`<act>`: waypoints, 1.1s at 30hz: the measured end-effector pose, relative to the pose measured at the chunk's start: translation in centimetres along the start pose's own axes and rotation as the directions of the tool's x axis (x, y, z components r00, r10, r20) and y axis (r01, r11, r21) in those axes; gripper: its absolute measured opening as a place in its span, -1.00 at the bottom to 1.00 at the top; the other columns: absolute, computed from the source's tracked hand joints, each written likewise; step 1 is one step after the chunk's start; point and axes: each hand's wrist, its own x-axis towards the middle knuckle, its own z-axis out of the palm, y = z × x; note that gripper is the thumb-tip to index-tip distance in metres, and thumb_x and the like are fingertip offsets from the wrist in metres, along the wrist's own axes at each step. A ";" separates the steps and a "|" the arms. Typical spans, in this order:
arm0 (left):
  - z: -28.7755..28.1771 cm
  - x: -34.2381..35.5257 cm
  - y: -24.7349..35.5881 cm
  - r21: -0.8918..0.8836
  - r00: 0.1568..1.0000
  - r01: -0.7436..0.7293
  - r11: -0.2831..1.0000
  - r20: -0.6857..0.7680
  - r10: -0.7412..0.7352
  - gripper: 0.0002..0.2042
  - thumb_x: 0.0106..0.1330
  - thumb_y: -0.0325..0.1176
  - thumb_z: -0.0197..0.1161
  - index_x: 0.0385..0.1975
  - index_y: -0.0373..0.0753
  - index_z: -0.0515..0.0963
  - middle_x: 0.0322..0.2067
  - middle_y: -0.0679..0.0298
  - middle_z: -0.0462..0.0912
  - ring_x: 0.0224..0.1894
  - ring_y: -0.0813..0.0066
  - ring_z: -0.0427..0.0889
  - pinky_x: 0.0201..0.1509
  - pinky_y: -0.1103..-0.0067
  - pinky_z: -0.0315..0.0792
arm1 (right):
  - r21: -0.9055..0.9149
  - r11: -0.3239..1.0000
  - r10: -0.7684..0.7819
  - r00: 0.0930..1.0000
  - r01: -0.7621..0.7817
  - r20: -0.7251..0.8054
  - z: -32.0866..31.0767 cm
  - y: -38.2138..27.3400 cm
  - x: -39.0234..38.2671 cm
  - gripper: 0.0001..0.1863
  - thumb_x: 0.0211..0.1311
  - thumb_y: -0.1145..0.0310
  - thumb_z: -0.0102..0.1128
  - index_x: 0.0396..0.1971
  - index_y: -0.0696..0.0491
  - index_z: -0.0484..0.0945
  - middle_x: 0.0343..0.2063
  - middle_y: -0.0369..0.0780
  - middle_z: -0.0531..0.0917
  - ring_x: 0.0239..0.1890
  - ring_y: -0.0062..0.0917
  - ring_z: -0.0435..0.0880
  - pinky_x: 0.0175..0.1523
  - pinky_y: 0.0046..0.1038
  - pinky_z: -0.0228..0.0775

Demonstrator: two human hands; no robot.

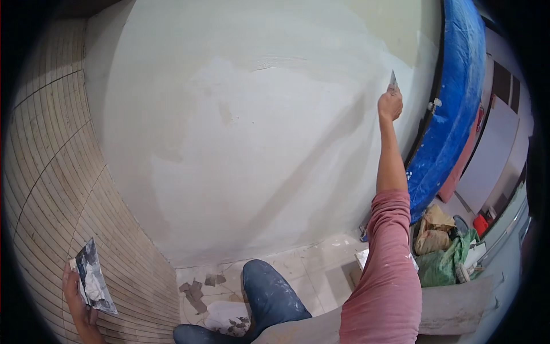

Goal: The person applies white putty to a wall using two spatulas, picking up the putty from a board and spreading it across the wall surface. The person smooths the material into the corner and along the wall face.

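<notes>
Pale wall [286,137], upper scraper [393,77] near-vertical, tip up

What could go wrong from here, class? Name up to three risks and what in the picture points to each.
White paste on the broad blade in the left grip could drop if the blade tips.

The small blade in the right grip might snag the blue sheeting if it strays right.

Loose scraps on the floor near the person's legs may slip underfoot.
</notes>
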 end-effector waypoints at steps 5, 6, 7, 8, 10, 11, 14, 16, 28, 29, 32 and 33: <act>0.1 0.6 -0.5 0.019 0.999 0.025 1.000 0.021 -0.025 -0.54 0.56 -0.32 0.02 0.38 -0.38 0.29 0.00 0.22 0.66 -0.07 0.51 0.69 0.00 0.54 0.59 | -0.017 0.986 0.166 0.962 -0.166 0.217 2.2 1.8 3.1 -0.46 0.51 -0.08 -0.08 0.05 0.04 0.68 -0.04 0.00 0.72 0.07 0.02 0.67 0.18 -0.02 0.45; 0.2 0.3 -0.3 0.032 0.999 0.041 0.999 0.025 -0.042 -0.53 0.56 -0.32 0.02 0.39 -0.38 0.29 0.00 0.21 0.66 -0.07 0.51 0.69 0.00 0.54 0.59 | -0.011 0.986 0.164 0.959 -0.167 0.232 3.0 0.7 2.0 -0.46 0.51 -0.08 -0.08 0.05 0.04 0.68 -0.04 0.00 0.72 0.07 0.02 0.67 0.18 -0.02 0.45; 0.1 0.0 -0.1 0.040 0.999 0.037 0.998 0.000 -0.037 -0.53 0.56 -0.32 0.02 0.39 -0.38 0.29 0.00 0.21 0.66 -0.07 0.51 0.69 0.00 0.54 0.59 | -0.009 0.986 0.163 0.952 -0.167 0.258 3.7 -1.7 -0.1 -0.44 0.51 -0.10 -0.10 0.05 0.06 0.66 -0.01 0.03 0.70 0.09 0.04 0.65 0.20 -0.01 0.43; 0.2 -0.1 -0.2 0.036 0.997 0.037 0.999 -0.074 -0.034 -0.53 0.55 -0.33 0.02 0.39 -0.38 0.28 0.01 0.22 0.66 -0.07 0.51 0.69 0.00 0.54 0.59 | -0.012 0.987 0.160 0.948 -0.163 0.277 3.9 -4.1 -1.9 -0.41 0.51 -0.13 -0.12 0.05 0.07 0.65 0.02 0.06 0.67 0.11 0.06 0.62 0.22 0.00 0.42; 1.5 0.1 -0.2 0.000 0.987 0.021 1.000 -0.158 -0.021 -0.65 0.50 -0.39 0.02 0.21 -0.37 0.42 -0.09 0.24 0.67 -0.14 0.53 0.69 -0.03 0.56 0.59 | 0.029 0.993 0.103 0.955 -0.115 0.278 3.8 -8.7 -6.0 -0.41 0.51 -0.12 -0.12 0.07 0.10 0.62 0.05 0.07 0.63 0.13 0.08 0.60 0.23 0.00 0.41; 2.2 -0.5 0.6 0.004 0.987 0.005 1.000 -0.162 -0.005 -0.65 0.50 -0.39 0.02 0.21 -0.37 0.42 -0.09 0.24 0.67 -0.14 0.53 0.69 -0.03 0.56 0.59 | 0.078 0.993 0.061 0.964 -0.084 0.258 2.9 -10.9 -7.3 -0.40 0.51 -0.11 -0.11 0.09 0.13 0.59 0.09 0.09 0.59 0.15 0.10 0.58 0.24 0.01 0.40; 1.9 -0.3 0.4 -0.012 0.996 0.024 1.000 -0.083 -0.025 -0.53 0.53 -0.33 0.03 0.38 -0.36 0.29 -0.02 0.23 0.66 -0.10 0.52 0.70 -0.04 0.55 0.61 | 0.226 0.973 -0.014 0.966 -0.046 0.260 2.2 -18.6 -12.9 -0.42 0.50 -0.06 -0.05 0.10 0.21 0.50 0.13 0.10 0.51 0.12 0.11 0.56 0.21 0.04 0.40; 1.4 -0.4 0.4 0.011 0.999 -0.002 1.000 -0.047 0.003 -0.54 0.53 -0.31 0.04 0.36 -0.35 0.31 -0.06 0.25 0.67 -0.15 0.55 0.71 -0.11 0.58 0.62 | 0.301 0.953 -0.045 0.959 -0.042 0.279 1.7 -23.6 -16.4 -0.44 0.50 -0.02 -0.01 0.06 0.25 0.47 0.10 0.09 0.50 0.10 0.10 0.56 0.17 0.06 0.40; 2.2 -1.0 0.6 -0.024 0.983 -0.021 0.999 -0.181 0.016 -0.53 0.53 -0.35 0.03 0.37 -0.41 0.31 0.00 0.18 0.68 -0.07 0.49 0.72 0.00 0.56 0.60 | 0.428 0.677 -0.714 0.675 0.599 0.184 2.3 -41.9 -35.4 -0.62 0.22 0.31 0.21 -0.02 0.19 0.49 -0.04 -0.04 0.54 0.06 -0.10 0.56 -0.03 -0.08 0.53; 2.5 -0.9 0.7 -0.030 0.983 -0.024 0.999 -0.183 0.018 -0.53 0.53 -0.35 0.03 0.37 -0.41 0.31 0.00 0.18 0.68 -0.07 0.49 0.72 0.00 0.56 0.60 | 0.419 0.570 -0.809 0.571 0.707 0.137 2.2 -41.4 -37.0 -0.62 0.25 0.27 0.23 -0.03 0.18 0.50 -0.07 -0.05 0.56 0.05 -0.11 0.58 -0.04 -0.09 0.52; 2.0 -0.8 1.0 -0.072 0.998 -0.005 0.997 -0.061 0.001 -0.62 0.52 -0.41 -0.01 0.26 -0.42 0.38 -0.05 0.22 0.66 -0.07 0.53 0.68 0.03 0.56 0.56 | 0.366 0.312 -0.950 0.286 0.876 0.124 0.4 -40.2 -39.2 -0.67 0.29 0.28 0.21 -0.01 0.10 0.54 -0.08 -0.13 0.58 0.04 -0.22 0.61 -0.06 -0.17 0.50; 1.5 -0.8 0.9 -0.072 0.998 -0.010 0.997 -0.069 0.005 -0.62 0.52 -0.41 -0.01 0.26 -0.42 0.38 -0.05 0.22 0.66 -0.07 0.53 0.68 0.03 0.56 0.56 | 0.372 0.309 -0.951 0.285 0.875 0.117 -0.6 -40.2 -39.0 -0.67 0.29 0.28 0.21 -0.01 0.10 0.54 -0.08 -0.13 0.58 0.04 -0.22 0.61 -0.06 -0.17 0.50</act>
